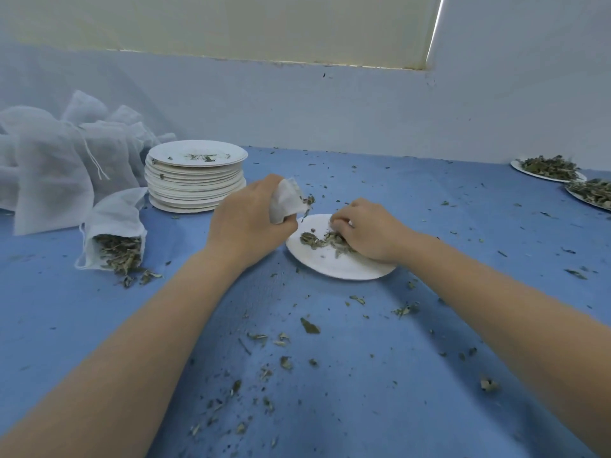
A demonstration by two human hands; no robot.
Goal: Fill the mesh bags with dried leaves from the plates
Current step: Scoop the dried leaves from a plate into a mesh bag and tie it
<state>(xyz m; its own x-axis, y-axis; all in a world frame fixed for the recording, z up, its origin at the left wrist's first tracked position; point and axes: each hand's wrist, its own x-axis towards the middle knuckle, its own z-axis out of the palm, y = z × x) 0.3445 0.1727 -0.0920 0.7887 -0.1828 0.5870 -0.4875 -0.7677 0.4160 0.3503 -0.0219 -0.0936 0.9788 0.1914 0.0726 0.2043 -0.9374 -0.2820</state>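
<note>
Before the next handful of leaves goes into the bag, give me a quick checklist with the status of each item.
1. Left hand grips the mesh bag: ok.
2. Bag mouth held open: cannot tell.
3. Right hand on the dried leaves: ok.
4. Leaves remain on the plate: ok.
5. Bag near the plate: ok.
6. Leaves kept off the blue cloth: not ok, many scattered.

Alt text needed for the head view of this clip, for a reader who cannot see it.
A person's left hand grips a small white mesh bag while the right hand gathers dried leaves on a white plate on a blue cloth scattered with leaf bits. To the left lie a partly filled bag, a stack of plates and a pile of bags.
</note>
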